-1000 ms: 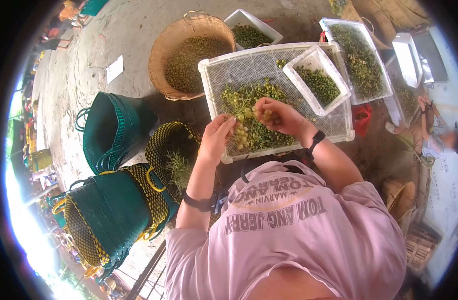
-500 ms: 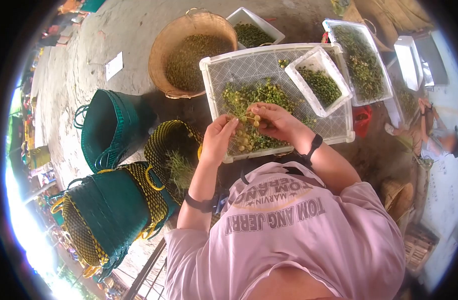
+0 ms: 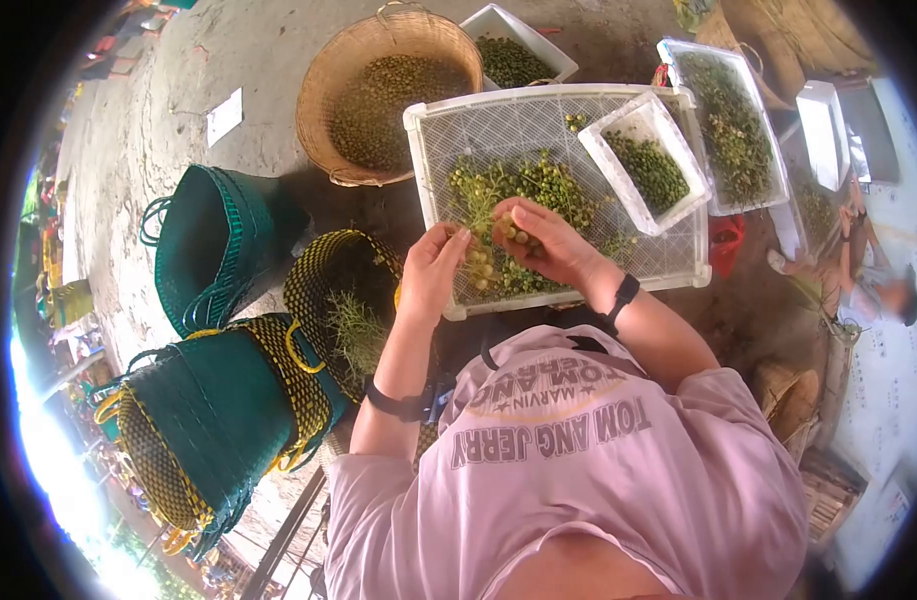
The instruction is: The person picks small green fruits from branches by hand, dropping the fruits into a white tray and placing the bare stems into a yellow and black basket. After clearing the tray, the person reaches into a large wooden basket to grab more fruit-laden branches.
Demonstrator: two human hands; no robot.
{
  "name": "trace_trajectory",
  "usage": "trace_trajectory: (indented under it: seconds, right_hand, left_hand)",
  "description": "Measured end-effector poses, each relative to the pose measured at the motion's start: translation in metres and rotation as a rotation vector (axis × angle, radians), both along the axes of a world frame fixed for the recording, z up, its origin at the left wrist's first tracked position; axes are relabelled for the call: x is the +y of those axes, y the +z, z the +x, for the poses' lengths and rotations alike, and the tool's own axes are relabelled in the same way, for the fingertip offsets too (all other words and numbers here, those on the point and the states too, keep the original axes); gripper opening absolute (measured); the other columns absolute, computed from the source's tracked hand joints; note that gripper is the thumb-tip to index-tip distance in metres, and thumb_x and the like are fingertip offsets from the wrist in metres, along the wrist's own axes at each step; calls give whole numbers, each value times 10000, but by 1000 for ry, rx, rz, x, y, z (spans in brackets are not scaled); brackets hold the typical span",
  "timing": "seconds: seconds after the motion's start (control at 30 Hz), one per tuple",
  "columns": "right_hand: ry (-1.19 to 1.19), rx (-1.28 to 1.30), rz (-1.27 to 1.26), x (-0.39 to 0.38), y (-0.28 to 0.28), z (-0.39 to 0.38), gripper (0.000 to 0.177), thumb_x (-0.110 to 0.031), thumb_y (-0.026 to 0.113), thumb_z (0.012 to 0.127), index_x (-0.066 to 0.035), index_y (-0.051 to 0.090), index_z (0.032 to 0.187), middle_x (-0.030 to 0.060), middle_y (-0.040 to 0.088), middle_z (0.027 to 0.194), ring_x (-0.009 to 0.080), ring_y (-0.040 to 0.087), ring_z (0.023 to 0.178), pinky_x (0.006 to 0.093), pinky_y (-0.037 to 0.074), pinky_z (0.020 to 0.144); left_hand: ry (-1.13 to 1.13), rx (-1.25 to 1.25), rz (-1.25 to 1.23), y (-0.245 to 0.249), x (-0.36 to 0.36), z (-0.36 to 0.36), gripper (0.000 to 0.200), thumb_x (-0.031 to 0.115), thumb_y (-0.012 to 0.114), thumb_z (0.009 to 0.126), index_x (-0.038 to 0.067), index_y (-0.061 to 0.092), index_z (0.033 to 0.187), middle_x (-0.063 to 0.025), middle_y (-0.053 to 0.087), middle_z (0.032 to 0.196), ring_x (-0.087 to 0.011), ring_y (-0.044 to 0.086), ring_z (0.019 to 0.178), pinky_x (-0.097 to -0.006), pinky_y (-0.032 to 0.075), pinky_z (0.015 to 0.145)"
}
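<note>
Over the near left part of a white mesh-bottomed crate point(image 3: 578, 285), my left hand point(image 3: 435, 268) pinches a thin green stem sprig point(image 3: 481, 212). Just right of it, my right hand point(image 3: 546, 243) is curled around several round yellow-green berries point(image 3: 518, 232). Beneath both hands lies a heap of green berries on stems point(image 3: 558, 195), spread over the mesh. A small white foam box point(image 3: 621, 208) with loose green berries rests on the crate's right side. The fingertips of the two hands are close but apart.
A large woven basket point(image 3: 313, 100) of berries and a white box point(image 3: 470, 25) stand behind the crate. Another foam box point(image 3: 768, 100) of stemmed berries is at right. Green baskets point(image 3: 228, 400) and a yellow-black basket point(image 3: 308, 265) with stems stand left. A person point(image 3: 873, 290) is far right.
My right hand has turned and curled more around the berries. The hands have drawn slightly apart, and the stem sprig now shows between them.
</note>
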State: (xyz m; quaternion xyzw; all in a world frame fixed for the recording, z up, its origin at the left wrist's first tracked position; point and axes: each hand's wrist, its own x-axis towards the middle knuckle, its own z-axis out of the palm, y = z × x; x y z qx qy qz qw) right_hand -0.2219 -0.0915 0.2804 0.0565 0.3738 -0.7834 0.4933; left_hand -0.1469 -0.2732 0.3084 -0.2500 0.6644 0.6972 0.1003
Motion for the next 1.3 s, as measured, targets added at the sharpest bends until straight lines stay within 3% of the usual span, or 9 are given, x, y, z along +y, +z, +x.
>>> trace_trajectory:
  seconds: [0.33, 0.5, 0.57, 0.7, 0.87, 0.97, 1.07, 1.17, 1.3]
  right_hand:
    - [-38, -247, -63, -31, -35, -43, 179, -251, 657, 883, -91, 584, 918, -26, 563, 763, 25, 405, 512, 155, 299, 402]
    - [-24, -123, 113, -112, -69, -118, 181, -199, 642, 877, -69, 584, 988, 35, 583, 872, 52, 461, 567, 163, 317, 387]
    - [-176, -229, 191, -165, -92, -162, 225, -156, 688, 836, -34, 563, 977, 77, 586, 891, 108, 500, 601, 177, 399, 433]
    - [-399, -273, 240, -262, -112, -240, 572, -22, 700, 783, 25, 368, 1245, 204, 395, 1266, 260, 534, 1005, 339, 597, 744]
    - [-441, -151, 178, -307, -150, -287, 517, -113, 568, 905, 14, 325, 1343, 244, 268, 1404, 440, 424, 1195, 577, 465, 948]
    - [-352, -48, 146, -289, -159, -262, 341, -179, 564, 918, -7, 474, 1197, 212, 495, 1184, 306, 566, 992, 450, 541, 831]
    - [62, 291, 283, -207, -107, -143, 250, -324, 542, 931, -106, 598, 823, -13, 555, 661, 105, 545, 591, 222, 473, 588]
    - [308, 459, 386, -153, -74, -78, 277, -362, 543, 940, -90, 588, 919, -8, 590, 815, 73, 549, 708, 221, 470, 632]
    - [174, 495, 240, -122, -56, -47, 234, -296, 580, 940, -64, 563, 956, -9, 592, 869, 62, 556, 800, 222, 462, 693]
  left_hand:
    - [114, -54, 21, -38, -34, -2, 199, 203, 570, 931, 18, 607, 867, 43, 479, 673, -39, 410, 627, -211, 326, 565]
    - [278, -65, 33, -63, -71, 1, 179, 189, 536, 956, 30, 589, 894, 66, 412, 646, -21, 330, 554, -211, 245, 481]
    - [302, -128, 65, -68, -86, 4, 175, 191, 554, 940, 33, 599, 880, 48, 493, 701, -38, 415, 642, -215, 327, 570]
    - [401, -155, 146, -72, -107, 2, 188, 200, 554, 945, 29, 596, 879, 55, 501, 718, -36, 420, 662, -208, 339, 593]
    - [427, -141, 180, -81, -128, 0, 197, 226, 554, 952, 47, 591, 877, 70, 455, 692, -22, 364, 607, -201, 277, 527]
    - [469, -109, 237, -78, -130, -8, 203, 247, 561, 952, 69, 582, 856, 77, 407, 663, -9, 298, 537, -194, 207, 453]
    - [493, -121, 358, -78, -123, -19, 192, 241, 560, 950, 72, 584, 863, 68, 436, 675, -9, 312, 525, -188, 212, 444]
    - [449, -112, 348, -71, -102, -27, 185, 237, 559, 950, 73, 584, 869, 66, 445, 681, -10, 316, 523, -187, 216, 444]
    - [437, -156, 452, -49, -65, -36, 143, 214, 553, 947, 89, 584, 885, 67, 457, 684, -9, 317, 517, -182, 220, 449]
